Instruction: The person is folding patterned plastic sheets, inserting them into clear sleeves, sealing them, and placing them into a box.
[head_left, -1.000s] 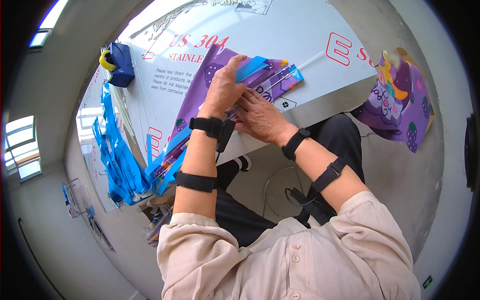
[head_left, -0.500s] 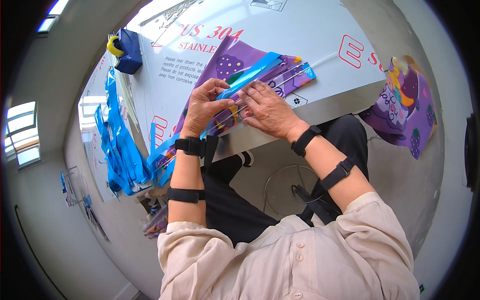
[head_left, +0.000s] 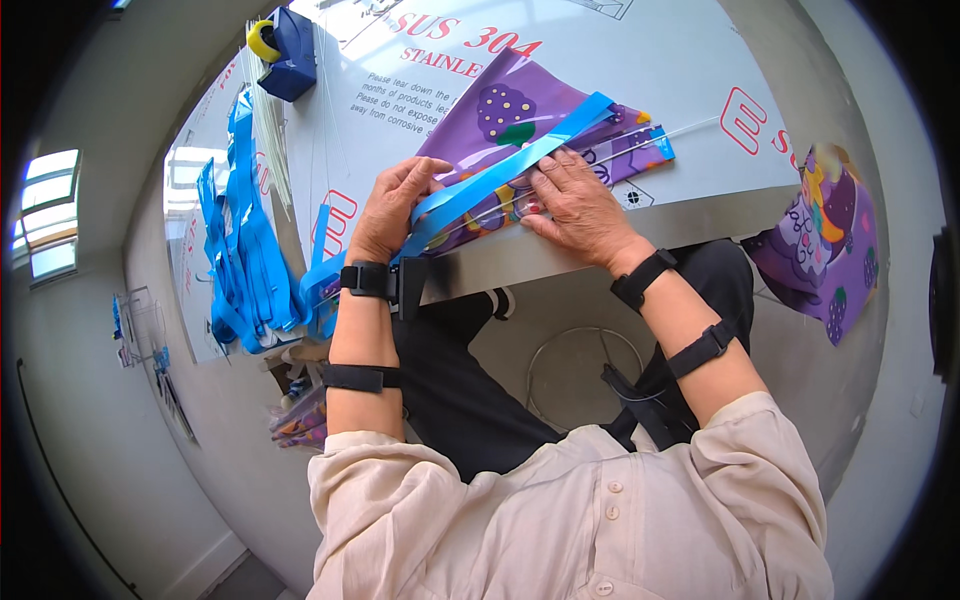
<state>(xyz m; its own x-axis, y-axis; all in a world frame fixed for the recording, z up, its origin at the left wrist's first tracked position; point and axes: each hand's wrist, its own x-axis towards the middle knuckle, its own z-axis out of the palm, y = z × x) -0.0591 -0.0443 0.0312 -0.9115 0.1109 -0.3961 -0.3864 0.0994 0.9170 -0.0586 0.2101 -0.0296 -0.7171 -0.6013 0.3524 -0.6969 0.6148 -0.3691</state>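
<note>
Head view: I see the right hand [head_left: 582, 207] spread on the purple sheet [head_left: 498, 120]; apart from it, the left hand [head_left: 387, 210] curls at the blue strip [head_left: 520, 164], its grip unclear to me. The sheet lies on the table [head_left: 645, 70].

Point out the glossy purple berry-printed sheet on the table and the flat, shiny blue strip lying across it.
Glossy purple berry-printed sheet [head_left: 507, 112]: head view, on its upper part.
Flat, shiny blue strip [head_left: 530, 154]: head view, on its middle stretch.
</note>
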